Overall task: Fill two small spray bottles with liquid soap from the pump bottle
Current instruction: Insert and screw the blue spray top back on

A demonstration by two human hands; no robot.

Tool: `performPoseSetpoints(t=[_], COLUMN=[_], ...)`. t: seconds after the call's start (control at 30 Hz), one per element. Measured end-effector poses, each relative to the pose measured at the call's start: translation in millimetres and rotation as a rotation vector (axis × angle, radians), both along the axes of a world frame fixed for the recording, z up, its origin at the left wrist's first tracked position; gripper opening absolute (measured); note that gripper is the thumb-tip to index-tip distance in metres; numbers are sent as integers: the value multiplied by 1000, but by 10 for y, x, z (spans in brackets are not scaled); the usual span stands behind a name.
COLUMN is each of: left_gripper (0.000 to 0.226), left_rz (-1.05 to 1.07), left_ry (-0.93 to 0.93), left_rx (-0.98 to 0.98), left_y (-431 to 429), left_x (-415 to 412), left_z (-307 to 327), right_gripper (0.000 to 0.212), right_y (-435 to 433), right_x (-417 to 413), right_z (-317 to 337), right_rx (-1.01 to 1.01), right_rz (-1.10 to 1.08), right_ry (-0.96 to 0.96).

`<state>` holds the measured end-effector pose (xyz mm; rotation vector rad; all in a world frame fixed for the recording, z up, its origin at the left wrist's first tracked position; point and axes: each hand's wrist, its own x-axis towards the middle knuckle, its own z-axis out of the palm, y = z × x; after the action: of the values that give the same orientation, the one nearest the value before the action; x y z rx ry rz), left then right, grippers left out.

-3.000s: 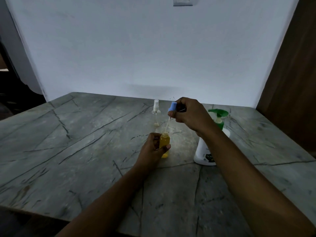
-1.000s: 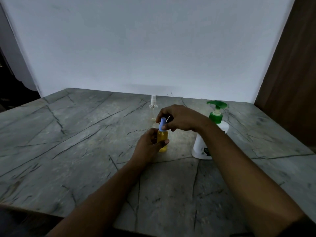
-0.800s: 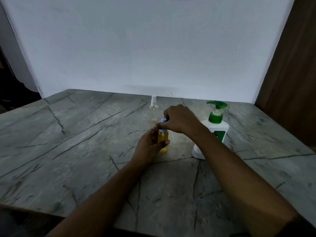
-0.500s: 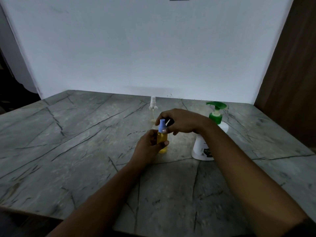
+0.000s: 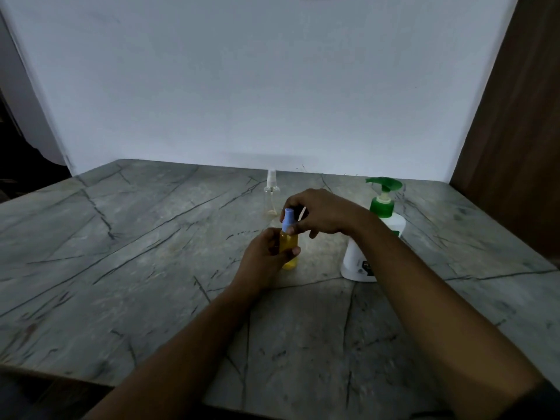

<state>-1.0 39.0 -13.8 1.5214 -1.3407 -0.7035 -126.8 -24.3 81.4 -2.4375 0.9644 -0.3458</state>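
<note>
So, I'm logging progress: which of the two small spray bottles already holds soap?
The blue-capped spray bottle gripped by the left hand: its body is yellow with liquid. The white-capped spray bottle standing behind it looks clear and nearly empty.

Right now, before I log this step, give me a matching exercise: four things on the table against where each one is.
1 yellow-filled spray bottle
2 clear spray bottle
3 pump bottle
4 blue spray cap

a partly behind the right forearm
b gripped by the left hand
c untouched, farthest back
d pinched by the right hand

Pairs: 1-b, 2-c, 3-a, 4-d.
</note>
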Motion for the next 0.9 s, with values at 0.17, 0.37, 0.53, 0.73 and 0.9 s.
performPoseSetpoints(t=[0.17,0.37,0.53,0.73,0.9], left_gripper=[47,40,40,39,40], left_rz=[17,76,98,117,126], left_ry=[-14,-91,-116,-138,-130], left_rx=[-23,-72,-107,-139,-133], left_y=[3,31,47,65,86], left_x=[1,-17,-42,-59,-67], left_z=[-6,7,15,-10,-1], right_gripper=[19,30,30,28,23], right_y=[48,194,266,342,366], right_x=[62,60,87,127,176], right_z=[-41,-101,-232,-328,-346], right_rx=[-108,-295,-396,-467,-495], right_rz=[-54,-151,-241,-357,-423], right_ry=[21,29,-47,-101,-96])
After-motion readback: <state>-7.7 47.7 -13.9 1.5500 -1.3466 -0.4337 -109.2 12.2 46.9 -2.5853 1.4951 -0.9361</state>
